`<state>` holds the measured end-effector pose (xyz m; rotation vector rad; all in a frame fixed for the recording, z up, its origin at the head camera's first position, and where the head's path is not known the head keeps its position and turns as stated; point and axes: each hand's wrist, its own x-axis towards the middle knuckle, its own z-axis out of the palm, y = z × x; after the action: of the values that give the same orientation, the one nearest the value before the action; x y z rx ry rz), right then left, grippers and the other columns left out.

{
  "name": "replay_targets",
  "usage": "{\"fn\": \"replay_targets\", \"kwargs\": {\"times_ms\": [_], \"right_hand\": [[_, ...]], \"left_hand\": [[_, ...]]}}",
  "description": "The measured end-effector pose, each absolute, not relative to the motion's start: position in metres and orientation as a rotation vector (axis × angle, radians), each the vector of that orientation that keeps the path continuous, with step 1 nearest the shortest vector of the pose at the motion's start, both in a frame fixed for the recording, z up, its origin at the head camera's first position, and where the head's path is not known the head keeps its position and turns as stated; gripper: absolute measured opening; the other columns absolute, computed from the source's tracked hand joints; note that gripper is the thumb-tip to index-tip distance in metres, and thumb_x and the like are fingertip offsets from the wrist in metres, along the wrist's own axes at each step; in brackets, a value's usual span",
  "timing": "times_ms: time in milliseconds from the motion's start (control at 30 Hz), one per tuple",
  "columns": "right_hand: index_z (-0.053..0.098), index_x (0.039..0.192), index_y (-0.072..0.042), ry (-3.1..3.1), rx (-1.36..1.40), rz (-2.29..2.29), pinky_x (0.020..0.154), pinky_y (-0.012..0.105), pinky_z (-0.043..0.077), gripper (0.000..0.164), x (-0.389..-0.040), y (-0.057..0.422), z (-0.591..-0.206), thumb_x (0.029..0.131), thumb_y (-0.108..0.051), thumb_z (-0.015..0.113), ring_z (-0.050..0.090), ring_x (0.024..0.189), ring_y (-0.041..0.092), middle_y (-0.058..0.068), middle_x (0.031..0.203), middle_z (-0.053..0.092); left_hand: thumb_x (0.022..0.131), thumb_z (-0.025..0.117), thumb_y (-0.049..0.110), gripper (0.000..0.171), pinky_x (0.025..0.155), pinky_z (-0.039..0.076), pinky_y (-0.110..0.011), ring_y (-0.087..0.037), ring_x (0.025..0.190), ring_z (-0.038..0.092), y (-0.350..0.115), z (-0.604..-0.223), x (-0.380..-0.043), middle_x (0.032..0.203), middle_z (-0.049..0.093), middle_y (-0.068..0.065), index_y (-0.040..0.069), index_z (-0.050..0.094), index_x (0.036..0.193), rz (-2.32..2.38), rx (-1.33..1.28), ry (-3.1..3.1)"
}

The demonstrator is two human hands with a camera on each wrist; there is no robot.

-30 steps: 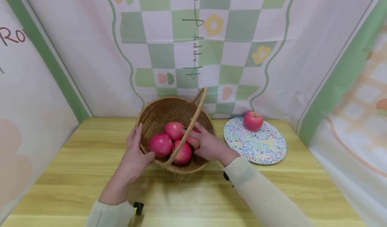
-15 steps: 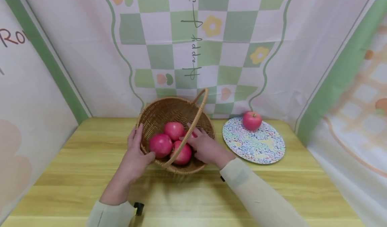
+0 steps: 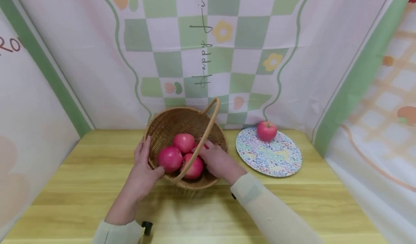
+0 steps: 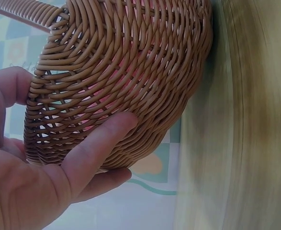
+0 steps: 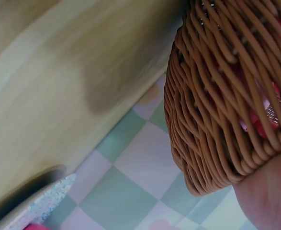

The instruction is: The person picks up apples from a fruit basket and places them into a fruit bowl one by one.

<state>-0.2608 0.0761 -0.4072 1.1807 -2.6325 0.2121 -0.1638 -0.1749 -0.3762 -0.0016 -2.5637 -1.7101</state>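
A tilted wicker basket (image 3: pixel 165 128) stands on the wooden table with several red apples (image 3: pixel 169 159) inside. My left hand (image 3: pixel 143 173) holds its left rim, the thumb inside and the fingers (image 4: pixel 99 143) spread against the outer weave in the left wrist view. Reaching in over the right rim, my right hand (image 3: pixel 221 161) has its fingers curled on a mostly covered apple (image 3: pixel 205 146), behind the arched handle (image 3: pixel 211 123). In the right wrist view only the heel of that hand (image 5: pixel 267 191) shows at the rim; the basket wall hides the fingers.
To the right of the basket lies a round speckled plate (image 3: pixel 269 157) bearing one red apple (image 3: pixel 267 131) near its back edge. A checkered green and white cloth (image 3: pixel 227 60) hangs right behind the table (image 3: pixel 78 186).
My right hand has shifted a little left and deeper into the basket, covering more of the apple under it. My left hand keeps its hold. The head view has tilted up and turned slightly right.
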Motion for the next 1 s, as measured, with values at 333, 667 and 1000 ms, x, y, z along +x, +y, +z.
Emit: {"fn": "replay_targets", "kwargs": {"times_ms": [333, 667, 1000], "right_hand": [[0.066, 0.125, -0.016, -2.592, 1.091, 0.411, 0.082, 0.042, 0.053, 0.039, -0.266, 0.075, -0.412, 0.089, -0.001, 0.066, 0.064, 0.096, 0.033, 0.012, 0.128, 0.053], [0.067, 0.128, -0.017, -2.714, 0.88, 0.841, 0.093, 0.04, 0.047, 0.059, -0.267, 0.08, -0.409, 0.073, 0.001, 0.075, 0.047, 0.128, 0.032, 0.015, 0.147, 0.043], [0.066, 0.133, -0.02, -2.643, 0.757, 1.146, 0.098, 0.039, 0.041, 0.064, -0.27, 0.088, -0.406, 0.071, -0.006, 0.078, 0.045, 0.128, 0.027, 0.006, 0.149, 0.042]], "left_hand": [[0.081, 0.063, -0.005, 0.111, 0.053, 0.044, -0.029, -0.03, 0.091, 0.061, -0.177, -0.375, -0.164, 0.163, -0.017, -0.002, 0.034, -0.002, 0.161, -1.72, -0.024, -2.543], [0.081, 0.063, -0.004, 0.111, 0.069, 0.048, -0.033, -0.04, 0.129, 0.039, -0.176, -0.377, -0.163, 0.163, -0.018, -0.003, 0.033, -0.004, 0.16, -1.702, -0.036, -2.558], [0.083, 0.065, 0.0, 0.111, 0.092, 0.043, -0.045, -0.045, 0.141, 0.019, -0.173, -0.377, -0.162, 0.162, -0.02, -0.002, 0.033, -0.007, 0.16, -1.634, -0.039, -2.6]]}}
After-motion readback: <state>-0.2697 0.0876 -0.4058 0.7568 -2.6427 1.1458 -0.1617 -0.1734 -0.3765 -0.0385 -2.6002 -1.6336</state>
